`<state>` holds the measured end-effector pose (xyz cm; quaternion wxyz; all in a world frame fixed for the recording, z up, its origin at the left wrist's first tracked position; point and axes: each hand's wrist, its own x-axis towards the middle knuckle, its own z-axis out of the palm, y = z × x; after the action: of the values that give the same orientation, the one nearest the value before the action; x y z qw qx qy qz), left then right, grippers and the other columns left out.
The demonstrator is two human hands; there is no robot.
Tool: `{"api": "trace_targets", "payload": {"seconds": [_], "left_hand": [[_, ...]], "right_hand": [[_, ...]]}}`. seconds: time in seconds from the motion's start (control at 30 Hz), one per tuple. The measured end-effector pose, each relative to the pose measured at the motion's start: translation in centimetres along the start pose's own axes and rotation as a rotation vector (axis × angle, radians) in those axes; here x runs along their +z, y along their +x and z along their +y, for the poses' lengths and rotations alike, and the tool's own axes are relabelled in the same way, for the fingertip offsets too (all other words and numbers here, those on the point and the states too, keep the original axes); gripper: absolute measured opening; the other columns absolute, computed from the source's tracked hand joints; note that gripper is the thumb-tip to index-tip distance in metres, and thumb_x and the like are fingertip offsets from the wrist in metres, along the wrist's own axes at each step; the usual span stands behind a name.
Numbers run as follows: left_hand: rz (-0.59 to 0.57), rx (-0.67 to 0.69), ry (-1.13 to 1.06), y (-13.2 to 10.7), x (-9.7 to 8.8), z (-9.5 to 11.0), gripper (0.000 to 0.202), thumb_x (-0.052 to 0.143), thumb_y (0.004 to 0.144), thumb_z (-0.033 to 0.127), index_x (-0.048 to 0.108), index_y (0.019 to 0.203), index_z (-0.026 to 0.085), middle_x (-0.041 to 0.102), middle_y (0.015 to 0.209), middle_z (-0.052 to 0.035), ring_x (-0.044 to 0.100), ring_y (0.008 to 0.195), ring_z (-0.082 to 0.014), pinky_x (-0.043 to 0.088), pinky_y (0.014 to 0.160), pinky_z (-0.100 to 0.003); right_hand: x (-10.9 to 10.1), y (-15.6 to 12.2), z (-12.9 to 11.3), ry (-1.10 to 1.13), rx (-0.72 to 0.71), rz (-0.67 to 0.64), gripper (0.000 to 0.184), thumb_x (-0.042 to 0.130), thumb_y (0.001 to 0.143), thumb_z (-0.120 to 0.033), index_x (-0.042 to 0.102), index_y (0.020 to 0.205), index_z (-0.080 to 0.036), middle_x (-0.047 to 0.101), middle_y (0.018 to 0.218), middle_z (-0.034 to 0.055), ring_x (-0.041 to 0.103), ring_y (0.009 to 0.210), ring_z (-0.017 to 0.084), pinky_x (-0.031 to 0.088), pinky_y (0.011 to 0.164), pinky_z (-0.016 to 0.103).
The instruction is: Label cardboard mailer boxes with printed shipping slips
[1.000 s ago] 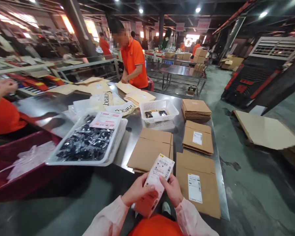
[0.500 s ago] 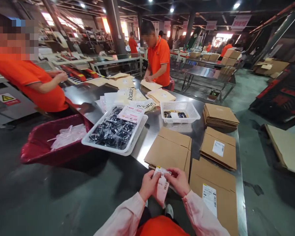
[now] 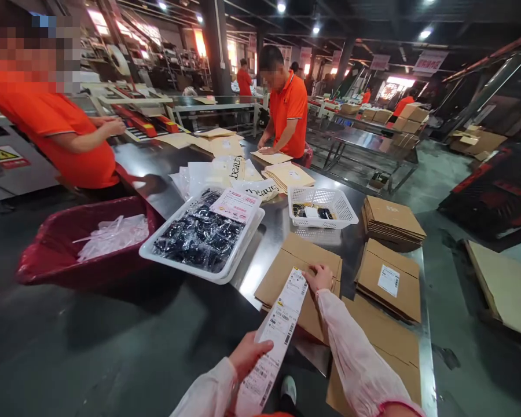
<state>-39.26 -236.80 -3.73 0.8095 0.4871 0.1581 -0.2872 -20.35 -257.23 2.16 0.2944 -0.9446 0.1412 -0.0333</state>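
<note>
Label strip pulled out long, right hand up over the centre cartons

Nearest: left hand grips the label strip low down, thumb on the printed face. Right hand pinches the strip's upper right edge. Half a second ago both hands were close together with the strip bunched between them; now they're well apart and several printed labels show along its length. The strip's top end is over the centre carton stack; can't tell if it touches.

Right sleeve now crosses the lower right carton, and the label seen there before is hidden. Next carton up still has its label showing; taller carton stack just behind, same spot.

Left: maroon bin with whitish plastic inside, then white tray of dark wrapped packets, pink-printed sheet on top. Both unchanged. White basket also where it was on the metal table.

Farther: co-worker at left, hands together as before. Co-worker across the table still bent over an envelope.
</note>
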Motion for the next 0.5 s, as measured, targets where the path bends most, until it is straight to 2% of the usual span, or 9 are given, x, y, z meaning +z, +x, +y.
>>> {"api": "trace_targets", "payload": {"seconds": [0.07, 0.13, 0.2, 0.27, 0.33, 0.4, 0.43, 0.47, 0.5], "left_hand": [[0.018, -0.021, 0.018, -1.6, -1.2, -1.7, 0.056, 0.087, 0.039, 0.061, 0.073, 0.071, 0.017, 0.068, 0.066, -0.0071, 0.063, 0.066, -0.0241, 0.047, 0.069, -0.038], [0.014, -0.041, 0.043, -3.5, -2.2, -2.3, 0.053, 0.085, 0.04, 0.063, 0.072, 0.064, 0.018, 0.068, 0.064, -0.0072, 0.061, 0.064, -0.0242, 0.047, 0.067, -0.038], [0.013, -0.039, 0.085, -5.1, -2.8, -1.2, 0.052, 0.084, 0.044, 0.063, 0.072, 0.064, 0.018, 0.069, 0.066, -0.0078, 0.06, 0.061, -0.0228, 0.046, 0.064, -0.037], [0.033, 0.0, 0.124, -5.7, -2.9, 1.2, 0.052, 0.083, 0.049, 0.062, 0.072, 0.069, 0.016, 0.069, 0.067, -0.0076, 0.06, 0.06, -0.0214, 0.046, 0.062, -0.035], [0.118, 0.11, 0.227, -5.1, -2.6, 4.5, 0.051, 0.078, 0.057, 0.063, 0.071, 0.072, 0.015, 0.068, 0.065, -0.0068, 0.061, 0.06, -0.0218, 0.048, 0.061, -0.035], [0.22, 0.248, 0.377, -3.3, -1.9, 7.5, 0.046, 0.071, 0.065, 0.06, 0.071, 0.076, 0.015, 0.068, 0.067, -0.008, 0.064, 0.063, -0.0246, 0.051, 0.063, -0.037], [0.263, 0.314, 0.45, -2.0, -1.5, 8.7, 0.044, 0.067, 0.068, 0.058, 0.072, 0.08, 0.016, 0.07, 0.072, -0.0098, 0.066, 0.069, -0.0266, 0.052, 0.066, -0.039], [0.298, 0.37, 0.513, -0.6, -1.0, 9.7, 0.042, 0.064, 0.07, 0.055, 0.072, 0.084, 0.016, 0.072, 0.081, -0.0119, 0.068, 0.078, -0.0287, 0.053, 0.072, -0.041], [0.325, 0.408, 0.557, 0.8, -0.5, 10.4, 0.041, 0.062, 0.071, 0.051, 0.072, 0.088, 0.016, 0.073, 0.09, -0.0136, 0.068, 0.089, -0.0304, 0.053, 0.078, -0.042]], "right_hand": [[1.0, 0.0, -0.3, -0.142, -0.066, -0.004, 0.064, 0.071, 0.074, -0.042, 0.058, 0.13, -0.015, 0.046, 0.142, 0.0206, 0.038, 0.131, 0.04, 0.03, 0.106, 0.058], [2.1, -0.8, -0.6, -0.337, -0.272, -0.089, 0.073, 0.059, 0.085, -0.051, 0.04, 0.146, -0.015, 0.029, 0.155, 0.018, 0.021, 0.144, 0.037, 0.014, 0.113, 0.062], [2.9, -2.6, -1.0, -0.48, -0.504, -0.231, 0.074, 0.043, 0.093, -0.055, 0.029, 0.151, -0.012, 0.017, 0.16, 0.0163, 0.008, 0.148, 0.033, -0.002, 0.116, 0.063], [3.1, -5.1, -1.0, -0.483, -0.682, -0.395, 0.077, 0.037, 0.094, -0.058, 0.025, 0.151, -0.008, 0.014, 0.16, 0.0173, 0.004, 0.149, 0.033, -0.009, 0.115, 0.063], [2.5, -8.3, -0.4, -0.393, -0.861, -0.563, 0.079, 0.038, 0.092, -0.062, 0.026, 0.152, -0.011, 0.017, 0.159, 0.0167, 0.005, 0.149, 0.034, -0.008, 0.116, 0.062], [1.6, -11.4, 1.1, -0.246, -1.054, -0.714, 0.076, 0.042, 0.09, -0.064, 0.028, 0.152, -0.02, 0.026, 0.158, 0.0115, 0.011, 0.148, 0.032, -0.002, 0.118, 0.061], [1.2, -12.7, 2.1, -0.171, -1.115, -0.742, 0.071, 0.044, 0.091, -0.061, 0.031, 0.151, -0.025, 0.032, 0.156, 0.0087, 0.016, 0.147, 0.031, 0.003, 0.119, 0.06], [0.7, -13.8, 3.3, -0.11, -1.123, -0.71, 0.063, 0.043, 0.093, -0.055, 0.036, 0.148, -0.027, 0.039, 0.153, 0.0075, 0.024, 0.145, 0.029, 0.012, 0.12, 0.058], [0.4, -14.6, 4.5, -0.081, -1.05, -0.611, 0.054, 0.041, 0.095, -0.047, 0.043, 0.145, -0.027, 0.045, 0.148, 0.0084, 0.033, 0.141, 0.028, 0.022, 0.118, 0.055]]}}
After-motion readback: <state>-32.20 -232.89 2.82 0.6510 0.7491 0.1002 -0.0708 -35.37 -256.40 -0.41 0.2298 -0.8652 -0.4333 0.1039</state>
